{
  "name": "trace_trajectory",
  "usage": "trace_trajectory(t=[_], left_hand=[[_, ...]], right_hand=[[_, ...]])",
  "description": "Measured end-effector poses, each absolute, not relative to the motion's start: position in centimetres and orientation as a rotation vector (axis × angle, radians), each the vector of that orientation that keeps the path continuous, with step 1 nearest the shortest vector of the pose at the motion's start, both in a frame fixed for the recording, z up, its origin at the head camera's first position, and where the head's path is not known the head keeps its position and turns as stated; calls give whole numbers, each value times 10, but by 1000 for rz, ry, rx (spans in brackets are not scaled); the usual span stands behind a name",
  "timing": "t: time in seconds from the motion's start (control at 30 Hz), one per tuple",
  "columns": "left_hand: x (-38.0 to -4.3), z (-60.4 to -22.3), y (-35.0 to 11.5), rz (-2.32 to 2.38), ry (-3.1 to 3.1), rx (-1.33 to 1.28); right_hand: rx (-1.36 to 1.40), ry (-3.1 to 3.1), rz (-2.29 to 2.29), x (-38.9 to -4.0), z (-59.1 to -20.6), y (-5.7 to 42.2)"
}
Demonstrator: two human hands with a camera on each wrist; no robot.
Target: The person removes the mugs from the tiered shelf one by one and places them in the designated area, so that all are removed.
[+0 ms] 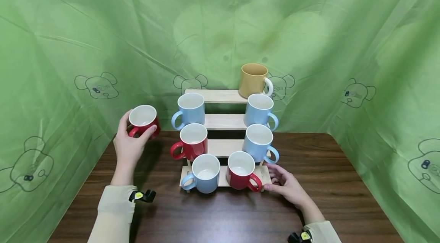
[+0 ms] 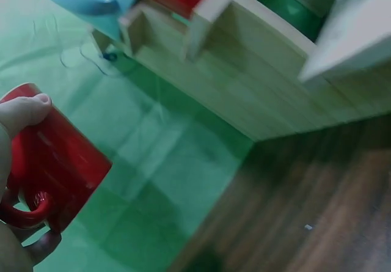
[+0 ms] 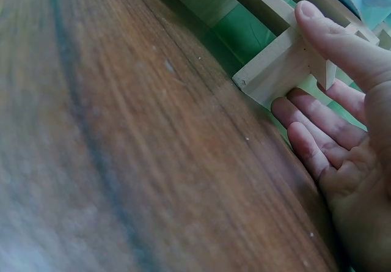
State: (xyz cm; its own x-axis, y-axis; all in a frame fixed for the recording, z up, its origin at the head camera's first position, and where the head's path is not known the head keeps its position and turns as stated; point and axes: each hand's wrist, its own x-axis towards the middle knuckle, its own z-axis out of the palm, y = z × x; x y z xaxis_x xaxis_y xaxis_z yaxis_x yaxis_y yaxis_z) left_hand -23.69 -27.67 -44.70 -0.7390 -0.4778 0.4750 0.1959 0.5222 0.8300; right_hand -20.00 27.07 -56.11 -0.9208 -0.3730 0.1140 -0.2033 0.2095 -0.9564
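Observation:
My left hand (image 1: 128, 144) grips a red mug (image 1: 147, 128) with a white inside, held up left of a stepped wooden rack (image 1: 225, 147). In the left wrist view the red mug (image 2: 58, 162) is tilted, the thumb on its side and its handle near the palm. At the rack's lower right end, my right hand (image 1: 287, 186) holds the bottom shelf's end. The right wrist view shows its thumb over the shelf board (image 3: 281, 67) and its fingers against the side. A red mug (image 1: 240, 172) stands close by on that shelf.
A blue mug (image 1: 206, 174) shares the bottom shelf. Above are a red mug (image 1: 194, 143) and blue mugs (image 1: 258, 143), then two more blue mugs. A yellow mug (image 1: 252, 82) stands at the top right. Green cloth (image 1: 144, 44) surrounds the dark wooden table (image 1: 192, 220).

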Motion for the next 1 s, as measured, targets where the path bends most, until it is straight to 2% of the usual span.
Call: trace_trajectory(t=[0.4,1.0], left_hand=[[-244,-505,-274,-1235,-2054,321],[-250,-525,-257,-1320,-2083,290]], right_hand=[[-513,2341,-1785,-200,-560,269],[-603,2319,-1812,-202,-561,273]])
